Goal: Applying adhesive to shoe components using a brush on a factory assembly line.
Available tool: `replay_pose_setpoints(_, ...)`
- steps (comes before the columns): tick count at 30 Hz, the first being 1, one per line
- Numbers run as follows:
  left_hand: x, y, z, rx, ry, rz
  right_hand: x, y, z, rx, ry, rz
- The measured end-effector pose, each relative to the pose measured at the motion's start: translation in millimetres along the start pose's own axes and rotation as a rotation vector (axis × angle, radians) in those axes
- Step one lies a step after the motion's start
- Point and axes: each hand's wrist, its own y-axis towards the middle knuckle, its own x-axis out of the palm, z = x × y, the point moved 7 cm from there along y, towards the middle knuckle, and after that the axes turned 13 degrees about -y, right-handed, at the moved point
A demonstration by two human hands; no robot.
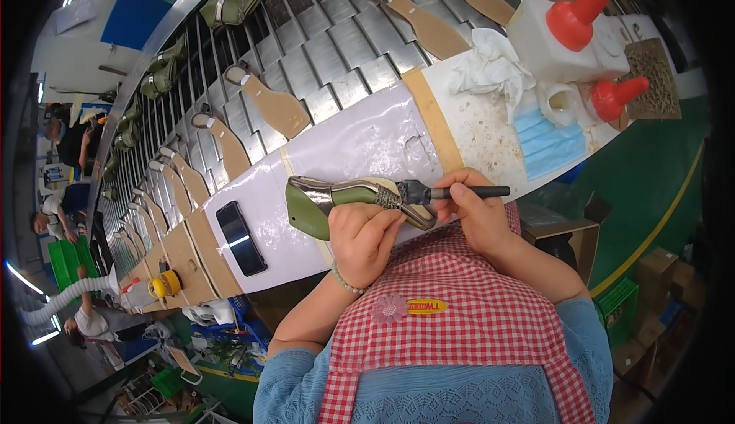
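A green shoe last (308, 216) with a shiny metallic and rhinestone-like strap upper (360, 187) lies across the near edge of the worktable. My left hand (363, 242) is closed around the strap end, its fingers pinched near the rhinestone band. In my right hand (476, 208) is a slim black-handled brush (486, 192), gripped like a pen. Its dark, wide head (414, 192) touches or nearly touches the strap; I cannot tell which. My right fingertips are close to the last's narrow end, which is partly hidden by my hands.
A phone (240, 238) lies left on the white work surface (360, 137). Beyond runs a metal slat conveyor (306, 57) carrying brown insoles (274, 109) and green lasts (227, 11). At right are red-nozzled bottles (574, 22), a blue mask (549, 142) and crumpled tissue (494, 72).
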Motion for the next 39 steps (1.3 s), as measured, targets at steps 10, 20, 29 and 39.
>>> replay_pose_setpoints(10, -3, -1, -2, -0.072, -0.011, 0.028, 14, -12, -31, -0.329, -0.312, -0.048)
replay_pose_setpoints(20, -5, -5, -1, -0.031, 0.017, 0.005, 15, -15, -37, -0.297, -0.463, -0.035)
replay_pose_setpoints(29, -7, -6, -1, -0.017, 0.034, 0.002, 21, -12, -25, -0.200, -0.263, -0.044)
replay_pose_setpoints(39, -10, -10, -2, -0.018, 0.031, 0.002, 26, -7, -21, -0.170, -0.342, -0.063)
